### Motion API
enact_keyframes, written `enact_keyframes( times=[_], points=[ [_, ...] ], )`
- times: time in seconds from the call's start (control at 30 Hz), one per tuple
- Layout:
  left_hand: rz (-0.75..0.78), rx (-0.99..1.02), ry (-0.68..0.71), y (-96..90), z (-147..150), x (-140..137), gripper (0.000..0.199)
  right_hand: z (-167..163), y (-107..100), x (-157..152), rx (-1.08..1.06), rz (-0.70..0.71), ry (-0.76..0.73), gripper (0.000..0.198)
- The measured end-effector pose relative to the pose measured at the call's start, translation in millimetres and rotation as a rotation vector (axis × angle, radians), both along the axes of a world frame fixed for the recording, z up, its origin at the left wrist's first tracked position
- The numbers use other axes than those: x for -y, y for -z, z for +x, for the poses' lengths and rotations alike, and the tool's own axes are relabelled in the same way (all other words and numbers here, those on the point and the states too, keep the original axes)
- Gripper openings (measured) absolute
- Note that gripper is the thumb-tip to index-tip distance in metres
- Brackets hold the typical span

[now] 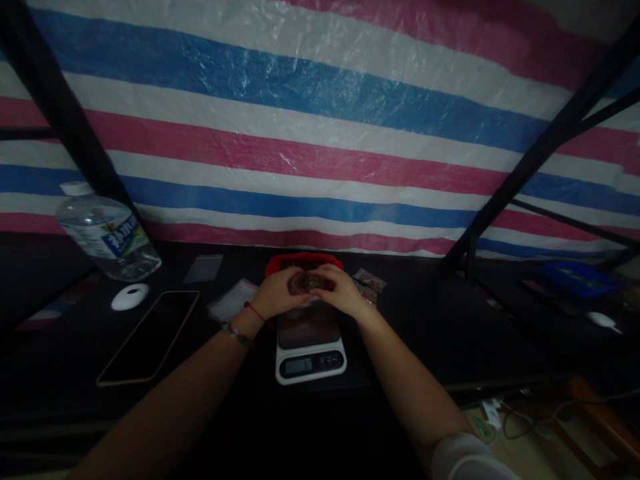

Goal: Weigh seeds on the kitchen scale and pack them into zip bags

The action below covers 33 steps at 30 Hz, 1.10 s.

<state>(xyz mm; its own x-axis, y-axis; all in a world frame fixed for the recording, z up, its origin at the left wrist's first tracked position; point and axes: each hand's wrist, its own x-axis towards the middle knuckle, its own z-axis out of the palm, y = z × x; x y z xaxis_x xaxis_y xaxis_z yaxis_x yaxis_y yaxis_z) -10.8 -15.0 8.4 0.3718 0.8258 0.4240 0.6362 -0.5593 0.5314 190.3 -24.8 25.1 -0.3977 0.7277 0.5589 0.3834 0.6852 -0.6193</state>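
Both my hands are together over the back of a white digital kitchen scale (pixel 311 363), fingers curled around a small clear container (pixel 300 283) that looks brownish. My left hand (pixel 277 291) grips its left side; my right hand (pixel 343 288) closes on its right side. Whether it is a cup or a bag is too dark to tell. Just behind the hands sits a red bowl (pixel 273 265) with dark brown bits in it. Digits show on the scale's display, and its dark plate is partly covered by my hands.
Left of the hands lie clear plastic bags (pixel 233 300), a smartphone (pixel 150 340), a white mouse (pixel 130 297) and a large water bottle (pixel 107 230). Filled small bags (pixel 369 283) lie to the right. Black frame posts (pixel 515 167) stand before a striped sheet (pixel 300 153).
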Motion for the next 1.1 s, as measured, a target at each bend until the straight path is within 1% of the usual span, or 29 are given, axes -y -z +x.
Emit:
enact_keyframes(
  times=[0.13,0.2,0.3,0.43,0.53,0.63,0.73,0.83,0.9,0.93,1.0,1.07,1.1],
  points=[
    [-0.007,-0.012,0.003,-0.3,1,2,0.043,-3,6,-1,-0.094,-0.107,0.052,0.034],
    [0.003,-0.022,0.019,0.1,3,3,0.043,-5,9,0,-0.137,-0.122,0.062,0.032],
    [0.038,-0.012,0.048,0.8,4,5,0.044,-8,8,3,-0.132,-0.038,0.013,0.032],
    [0.068,0.033,0.075,-0.4,5,6,0.042,-10,3,7,-0.071,0.058,-0.044,0.038],
    [0.074,0.07,0.101,-2.9,5,7,0.042,-10,0,8,-0.087,0.077,-0.032,0.046],
    [0.061,0.103,0.092,-5.2,4,7,0.04,-10,1,8,-0.113,0.042,0.006,0.05],
    [0.049,0.158,0.058,-7.1,2,6,0.037,-9,4,5,-0.133,0.002,0.028,0.052],
    [0.042,0.216,0.028,-7.2,-4,5,0.035,-7,5,3,-0.079,-0.007,0.044,0.061],
    [0.092,0.259,0.004,-5.1,-10,2,0.035,-5,3,3,-0.018,-0.003,0.042,0.064],
    [0.138,0.299,-0.017,-3.4,-13,0,0.035,-4,2,4,0.019,-0.006,0.03,0.061],
    [0.254,0.436,-0.102,0.9,-20,-6,0.038,-4,-1,5,0.112,-0.032,-0.019,0.05],
    [0.358,0.629,-0.251,5.2,-26,-13,0.038,-4,-2,7,0.218,-0.077,-0.08,0.042],
    [0.385,0.705,-0.326,7.0,-28,-17,0.037,-5,-2,8,0.27,-0.098,-0.1,0.041]
  ],
)
